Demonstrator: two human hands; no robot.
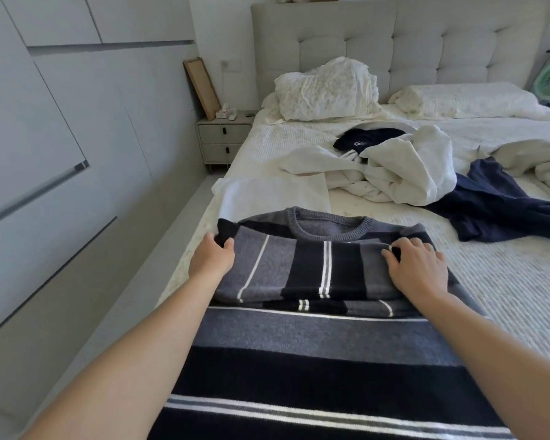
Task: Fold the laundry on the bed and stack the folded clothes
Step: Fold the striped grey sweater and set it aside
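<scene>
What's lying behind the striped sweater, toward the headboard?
Directly behind the sweater lies a flat white garment; the sweater covers its near edge. Farther back sits a crumpled white pile with a navy item partly buried in it.

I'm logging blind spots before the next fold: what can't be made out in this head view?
- Striped sweater: its hem runs off the bottom edge.
- Left hand: fingertips curl under the sweater's edge, hidden.
- White folded garment: near part covered by the sweater's collar.
- Dark top: mostly buried under the white crumpled pile; logo too small to read.
- Navy garment: cut off by the right edge.
</scene>
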